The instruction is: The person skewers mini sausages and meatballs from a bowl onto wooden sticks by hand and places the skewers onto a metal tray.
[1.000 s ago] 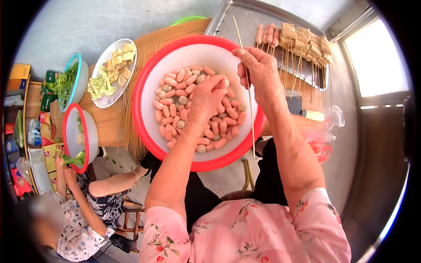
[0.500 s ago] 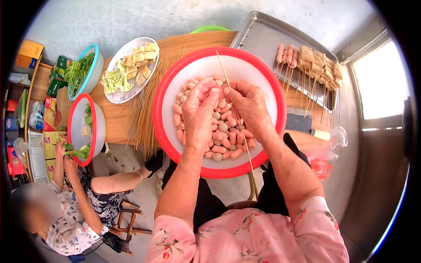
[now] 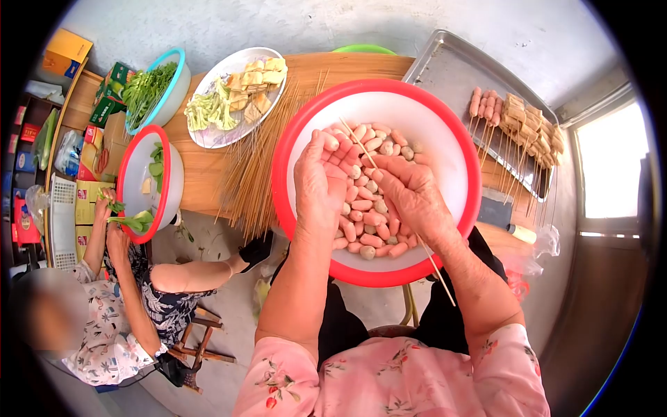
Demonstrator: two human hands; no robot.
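A red-rimmed white basin (image 3: 467, 201) holds many small pink sausages (image 3: 372, 240) and greyish meatballs (image 3: 367, 252). Above its left side, my left hand (image 3: 323, 181) is turned palm up with cupped fingers; a small sausage (image 3: 331, 142) appears to sit between its thumb and fingertips. Over the basin's right side, my right hand (image 3: 410, 191) pinches a thin wooden skewer (image 3: 440, 273). The skewer slants from upper left, near my left fingers, down past my right wrist. Its visible ends are bare; the middle is hidden by my right hand.
Loose skewers (image 3: 253, 174) lie left of the basin, near a plate (image 3: 201, 139) of cut food. A metal tray (image 3: 451, 62) carries filled skewers; a knife (image 3: 497, 212) lies below it. At left, a person (image 3: 118, 306) handles greens beside another red-rimmed basin (image 3: 179, 184).
My hands have moved apart, and my left palm has turned up. The skewer's lower end has swung to the right. The camera view has shifted, so the basin appears further right.
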